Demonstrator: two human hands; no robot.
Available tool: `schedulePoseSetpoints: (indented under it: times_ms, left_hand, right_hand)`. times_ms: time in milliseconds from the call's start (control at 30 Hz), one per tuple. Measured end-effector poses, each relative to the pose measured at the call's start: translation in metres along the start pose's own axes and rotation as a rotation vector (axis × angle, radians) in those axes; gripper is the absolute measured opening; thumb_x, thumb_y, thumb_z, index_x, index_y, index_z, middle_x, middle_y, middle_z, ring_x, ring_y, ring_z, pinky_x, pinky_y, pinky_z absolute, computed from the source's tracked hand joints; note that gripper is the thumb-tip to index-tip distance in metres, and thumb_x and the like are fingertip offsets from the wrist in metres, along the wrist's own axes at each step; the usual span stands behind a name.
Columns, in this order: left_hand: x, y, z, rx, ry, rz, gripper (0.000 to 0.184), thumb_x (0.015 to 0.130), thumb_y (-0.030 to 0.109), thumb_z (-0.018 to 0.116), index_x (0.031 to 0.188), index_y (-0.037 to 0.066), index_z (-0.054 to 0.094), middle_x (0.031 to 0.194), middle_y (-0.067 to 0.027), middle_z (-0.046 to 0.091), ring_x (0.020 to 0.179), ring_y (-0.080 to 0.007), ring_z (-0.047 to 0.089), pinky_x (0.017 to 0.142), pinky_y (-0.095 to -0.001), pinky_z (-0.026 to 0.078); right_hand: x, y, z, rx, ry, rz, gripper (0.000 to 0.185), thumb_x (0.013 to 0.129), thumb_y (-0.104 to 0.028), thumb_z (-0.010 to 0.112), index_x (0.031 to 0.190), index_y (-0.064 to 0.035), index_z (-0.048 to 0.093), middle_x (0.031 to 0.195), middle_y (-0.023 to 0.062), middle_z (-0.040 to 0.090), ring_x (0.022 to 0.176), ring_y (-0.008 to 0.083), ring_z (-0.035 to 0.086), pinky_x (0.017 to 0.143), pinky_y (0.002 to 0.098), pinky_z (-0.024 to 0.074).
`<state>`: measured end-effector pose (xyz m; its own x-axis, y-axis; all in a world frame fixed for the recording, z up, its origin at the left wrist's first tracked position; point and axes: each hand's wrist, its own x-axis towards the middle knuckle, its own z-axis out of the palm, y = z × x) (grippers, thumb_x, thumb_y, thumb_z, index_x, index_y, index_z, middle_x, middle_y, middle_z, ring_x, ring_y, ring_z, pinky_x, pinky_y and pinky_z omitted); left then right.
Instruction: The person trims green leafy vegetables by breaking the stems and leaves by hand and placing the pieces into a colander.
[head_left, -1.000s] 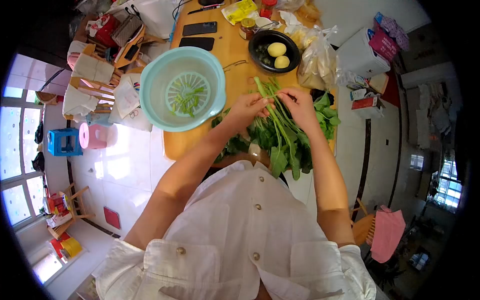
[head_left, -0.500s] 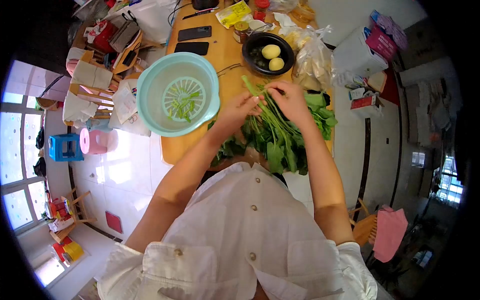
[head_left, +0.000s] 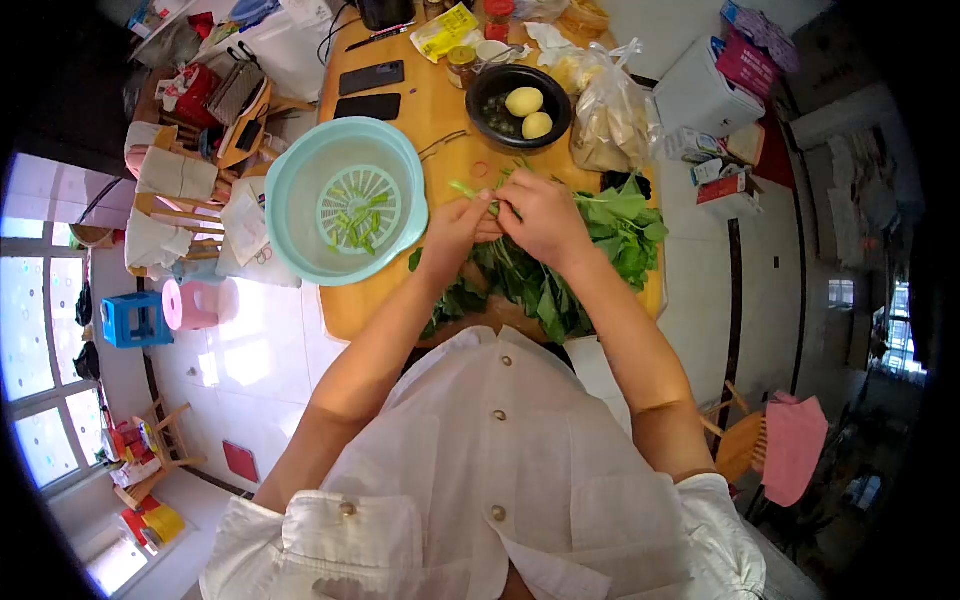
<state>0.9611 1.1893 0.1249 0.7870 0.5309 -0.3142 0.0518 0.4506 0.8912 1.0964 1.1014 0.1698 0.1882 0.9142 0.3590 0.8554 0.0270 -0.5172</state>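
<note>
The left hand (head_left: 455, 238) pinched a green stem (head_left: 462, 188) in its fingers, tip pointing leftward. The blue basin (head_left: 300, 172) sat left, nearer that hand. The right hand (head_left: 547, 222) curled close; I couldn't tell its grip.

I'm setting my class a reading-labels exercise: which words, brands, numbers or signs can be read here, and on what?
No text can be read with certainty.
Yellow packet on the table: dark print, too small and blurred.
Magenta bag at upper right: pale marks, too blurred.
Red-and-white box at right: any print is too small.
</note>
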Motion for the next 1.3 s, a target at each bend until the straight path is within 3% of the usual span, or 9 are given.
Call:
schedulePoseSetpoints:
  times_ms: [200,300,367,467,633,733,767,867,1300]
  left_hand:
    - [-0.010,-0.007,0.015,-0.086,0.167,0.047,0.034,0.097,0.029,0.050,0.093,-0.002,0.062,0.086,-0.0095,0.067,0.083,-0.0158,0.066,0.073,-0.0259,0.051]
    - [-0.012,-0.013,0.021,-0.147,0.210,0.088,0.029,0.096,0.026,0.051,0.097,-0.002,0.060,0.086,-0.0088,0.065,0.081,-0.0160,0.066,0.073,-0.0266,0.051]
    - [-0.020,-0.009,0.020,-0.164,0.245,0.056,0.030,0.096,0.027,0.051,0.100,-0.001,0.058,0.089,-0.0093,0.065,0.081,-0.0165,0.066,0.074,-0.0268,0.051]
    - [-0.024,-0.008,0.007,-0.205,0.225,0.003,0.031,0.096,0.030,0.051,0.106,0.001,0.055,0.099,-0.0106,0.064,0.084,-0.0175,0.065,0.077,-0.0274,0.050]
    - [-0.025,0.000,-0.004,-0.234,0.061,0.030,0.031,0.096,0.032,0.051,0.114,0.008,0.050,0.114,-0.0120,0.061,0.101,-0.0184,0.061,0.083,-0.0295,0.047]
    - [-0.024,0.002,-0.007,-0.206,0.021,0.039,0.030,0.096,0.031,0.051,0.118,0.011,0.046,0.118,-0.0124,0.059,0.107,-0.0192,0.058,0.087,-0.0321,0.047]
    - [-0.023,0.001,-0.008,-0.202,0.008,0.052,0.030,0.096,0.030,0.050,0.118,0.010,0.046,0.119,-0.0129,0.059,0.107,-0.0199,0.058,0.088,-0.0325,0.046]
    - [-0.023,0.003,-0.007,-0.193,-0.007,0.089,0.029,0.096,0.028,0.050,0.118,0.009,0.045,0.119,-0.0136,0.058,0.107,-0.0205,0.058,0.089,-0.0329,0.046]
    - [-0.024,0.008,0.004,-0.040,0.037,0.154,0.017,0.098,0.013,0.045,0.112,0.004,0.048,0.106,-0.0067,0.058,0.092,-0.0133,0.059,0.082,-0.0273,0.049]
  right_hand:
    - [-0.003,-0.002,0.005,-0.048,0.057,-0.048,0.008,0.073,-0.009,0.060,0.075,-0.0019,0.059,0.077,0.0120,0.055,0.071,0.0343,0.057,0.063,0.0435,0.0465]
    - [-0.005,0.004,0.011,0.069,0.111,0.048,0.009,0.075,-0.009,0.060,0.077,-0.0004,0.060,0.073,0.0114,0.057,0.068,0.0302,0.059,0.061,0.0401,0.0464]
    - [-0.007,0.023,0.007,0.270,0.219,0.449,0.012,0.079,-0.012,0.060,0.082,-0.0001,0.063,0.072,0.0110,0.061,0.065,0.0221,0.060,0.061,0.0357,0.0458]
    - [-0.007,0.060,-0.014,0.410,0.166,0.597,0.020,0.083,-0.019,0.063,0.091,-0.0008,0.066,0.068,0.0065,0.057,0.062,0.0134,0.052,0.059,0.0300,0.0423]
    - [-0.019,0.047,-0.032,0.362,0.094,0.501,0.022,0.083,-0.020,0.063,0.094,-0.0012,0.067,0.066,0.0047,0.053,0.060,0.0116,0.046,0.057,0.0272,0.0398]
    - [-0.017,0.033,-0.034,0.341,-0.338,0.610,0.023,0.079,-0.018,0.064,0.098,-0.0069,0.071,0.072,0.0113,0.056,0.063,0.0173,0.052,0.059,0.0298,0.0421]
    - [-0.019,0.036,-0.027,0.343,-0.336,0.610,0.023,0.079,-0.018,0.064,0.098,-0.0069,0.071,0.072,0.0113,0.056,0.063,0.0173,0.052,0.059,0.0298,0.0421]
    - [-0.020,0.036,-0.018,0.359,-0.252,0.303,0.021,0.076,-0.018,0.064,0.092,-0.0076,0.072,0.074,0.0112,0.060,0.073,0.0257,0.058,0.066,0.0353,0.0456]
    - [-0.014,0.024,-0.016,0.286,-0.282,0.271,0.018,0.072,-0.018,0.064,0.081,-0.0027,0.067,0.076,0.0104,0.061,0.079,0.0288,0.059,0.070,0.0376,0.0461]
